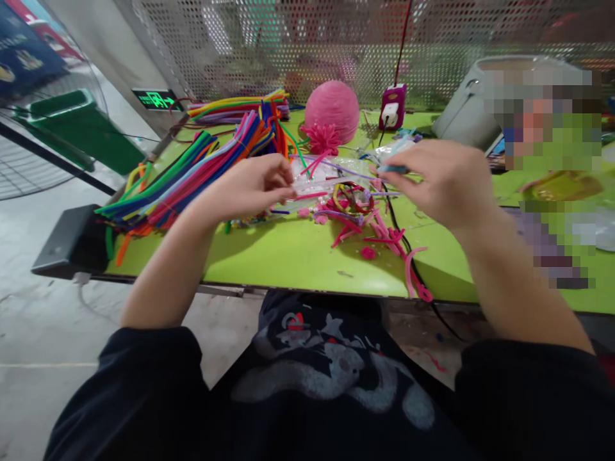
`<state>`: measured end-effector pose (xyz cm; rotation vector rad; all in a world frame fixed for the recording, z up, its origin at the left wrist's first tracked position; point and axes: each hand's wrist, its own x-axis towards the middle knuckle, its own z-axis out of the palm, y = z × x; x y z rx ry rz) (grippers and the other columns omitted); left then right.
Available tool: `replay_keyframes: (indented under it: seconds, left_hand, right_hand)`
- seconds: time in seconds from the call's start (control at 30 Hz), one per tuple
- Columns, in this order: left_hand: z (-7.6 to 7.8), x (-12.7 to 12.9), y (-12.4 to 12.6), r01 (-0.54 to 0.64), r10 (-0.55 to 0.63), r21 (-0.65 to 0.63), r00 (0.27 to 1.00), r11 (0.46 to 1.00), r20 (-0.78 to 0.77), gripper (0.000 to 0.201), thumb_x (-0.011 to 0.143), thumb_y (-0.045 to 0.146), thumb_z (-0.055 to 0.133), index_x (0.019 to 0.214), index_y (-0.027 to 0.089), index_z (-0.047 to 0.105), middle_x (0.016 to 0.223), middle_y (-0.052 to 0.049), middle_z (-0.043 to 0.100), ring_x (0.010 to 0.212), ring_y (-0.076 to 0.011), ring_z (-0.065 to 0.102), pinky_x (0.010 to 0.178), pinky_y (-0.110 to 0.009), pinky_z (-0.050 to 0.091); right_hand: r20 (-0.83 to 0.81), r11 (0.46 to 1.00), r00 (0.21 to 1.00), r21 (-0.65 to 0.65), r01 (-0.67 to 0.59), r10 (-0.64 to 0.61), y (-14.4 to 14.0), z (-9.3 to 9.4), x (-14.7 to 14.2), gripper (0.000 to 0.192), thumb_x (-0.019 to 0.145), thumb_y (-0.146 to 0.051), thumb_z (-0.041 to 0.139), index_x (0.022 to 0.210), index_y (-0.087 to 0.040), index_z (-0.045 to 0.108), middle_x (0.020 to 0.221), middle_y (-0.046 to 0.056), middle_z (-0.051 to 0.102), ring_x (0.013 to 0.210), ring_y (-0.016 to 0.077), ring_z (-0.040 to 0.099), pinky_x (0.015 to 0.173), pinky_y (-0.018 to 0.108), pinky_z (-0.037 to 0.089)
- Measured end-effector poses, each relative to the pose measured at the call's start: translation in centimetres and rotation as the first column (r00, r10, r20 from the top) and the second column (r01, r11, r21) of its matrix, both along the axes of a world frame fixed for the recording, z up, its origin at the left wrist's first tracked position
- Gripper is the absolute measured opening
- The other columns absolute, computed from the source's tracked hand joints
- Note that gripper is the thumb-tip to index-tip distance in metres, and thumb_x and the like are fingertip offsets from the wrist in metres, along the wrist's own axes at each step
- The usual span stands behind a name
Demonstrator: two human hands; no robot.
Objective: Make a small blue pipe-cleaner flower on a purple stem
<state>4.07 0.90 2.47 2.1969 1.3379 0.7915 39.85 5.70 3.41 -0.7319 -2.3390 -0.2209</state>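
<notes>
Left hand: the left hand (254,186) is hovering over the middle of the lime-green work surface (288,256), fingertips pinched together on a thin pink fuzzy craft stem (311,195) that is sticking out to the right.
Right hand: the right hand (442,179) is curling shut, its grip pinching a short teal fuzzy stem (393,169) at the fingertips, held above the surface.
Between the hands: a clear plastic packet (331,176) is lying flat, with a small coiled ring of red and yellow stems (353,197) just beside it.
Scraps: loose pink stem offcuts (379,237) are scattering toward the near edge; one bent pink piece (416,282) is reaching that edge and hanging over it.
Left side: a long bundle of multicoloured fuzzy stems (192,173) is running diagonally, its ends poking past the left edge near a black box (72,240).
Far side: a round pink fluffy ball (332,105) and a purple-and-white charger block (393,107) are sitting against the perforated metal screen (288,38).
Open room: the bare green stretch in front of the left forearm is staying free; the right side is more crowded.
Cable: a black cord (408,246) is trailing across to the near edge.
</notes>
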Motion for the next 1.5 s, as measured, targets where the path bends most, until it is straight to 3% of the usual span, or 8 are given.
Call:
replay_keyframes:
  seconds: [0.2,0.5,0.67,0.87,1.07,1.23,1.37,1.5]
  left_hand:
    - [1.0,1.4,0.2,-0.035,0.079,0.231,0.979,0.972,-0.188,0.052,0.090,0.055,0.082,0.131,0.024,0.075,0.141,-0.012,0.079,0.132,-0.0317,0.075,0.113,-0.049,0.062]
    - [-0.2,11.2,-1.6,0.017,-0.087,0.258,0.961,0.966,0.263,0.029,0.104,0.051,0.071,0.112,0.026,0.083,0.103,-0.002,0.085,0.093,-0.0192,0.082,0.084,-0.040,0.071]
    - [-1.5,10.8,-1.1,-0.018,-0.021,0.126,0.953,0.992,0.304,0.054,0.112,0.071,0.044,0.137,0.030,0.069,0.115,-0.001,0.083,0.105,-0.0185,0.085,0.088,-0.040,0.074]
    - [-2.3,10.5,-0.7,-0.044,0.018,0.061,0.926,0.997,0.377,0.058,0.113,0.073,0.039,0.145,0.033,0.066,0.120,-0.001,0.084,0.110,-0.0196,0.085,0.087,-0.040,0.076]
    - [-2.5,9.9,-0.4,-0.108,0.080,0.063,0.934,0.992,0.349,0.050,0.117,0.062,0.037,0.143,0.032,0.069,0.118,-0.002,0.085,0.103,-0.0206,0.086,0.077,-0.039,0.075]
    - [-2.4,9.9,-0.5,-0.098,0.084,0.015,0.910,0.995,0.406,0.054,0.115,0.065,0.040,0.138,0.027,0.070,0.111,-0.004,0.085,0.102,-0.0191,0.086,0.074,-0.033,0.073]
    - [-2.0,10.4,-1.0,-0.104,0.098,-0.010,0.896,0.995,0.433,0.048,0.116,0.059,0.042,0.134,0.026,0.072,0.106,-0.003,0.084,0.098,-0.0191,0.086,0.074,-0.036,0.073]
    - [-1.7,10.9,-1.8,-0.106,0.086,0.029,0.918,0.994,0.388,0.044,0.117,0.055,0.040,0.134,0.028,0.072,0.112,-0.001,0.084,0.099,-0.0189,0.086,0.076,-0.039,0.074]
  right_hand:
    - [-0.249,0.954,0.965,-0.264,-0.146,0.079,-1.6,0.4,0.2,0.019,0.099,-0.024,0.077,0.116,-0.025,0.086,0.110,0.006,0.085,0.092,0.0264,0.079,0.084,0.044,0.064]
    - [-0.220,0.915,0.965,-0.343,-0.215,0.145,-2.1,-0.9,-1.3,0.024,0.104,-0.046,0.076,0.099,-0.023,0.083,0.091,0.006,0.082,0.084,0.0241,0.075,0.077,0.040,0.057]
    - [-0.479,0.743,0.874,-0.556,-0.372,0.080,-2.4,-1.8,-2.1,0.038,0.101,-0.062,0.079,0.111,-0.026,0.077,0.110,0.006,0.081,0.096,0.0226,0.076,0.086,0.038,0.063]
    - [-0.536,0.576,0.821,-0.614,-0.540,0.198,-3.7,-1.4,-1.7,0.013,0.108,-0.033,0.071,0.119,-0.027,0.075,0.104,0.002,0.081,0.093,0.0193,0.077,0.084,0.034,0.065]
    - [-0.570,0.277,0.721,-0.674,-0.684,0.395,-3.6,-0.1,0.7,0.040,0.104,-0.018,0.065,0.139,-0.027,0.080,0.131,0.006,0.083,0.107,0.0204,0.081,0.096,0.034,0.067]
    - [-0.627,0.173,0.678,-0.673,-0.720,0.384,-4.3,0.3,1.2,0.052,0.097,-0.032,0.080,0.149,-0.036,0.076,0.142,0.004,0.080,0.117,0.0265,0.082,0.103,0.043,0.068]
    - [-0.686,0.216,0.619,-0.585,-0.782,0.382,-4.7,-0.1,0.4,0.039,0.106,-0.033,0.073,0.144,-0.040,0.079,0.127,0.004,0.085,0.103,0.0235,0.083,0.086,0.037,0.068]
    - [-0.655,0.592,0.706,-0.465,-0.658,0.270,-4.8,-0.3,-0.8,0.025,0.110,-0.040,0.068,0.099,-0.028,0.088,0.077,0.001,0.074,0.065,0.0152,0.064,0.061,0.032,0.049]
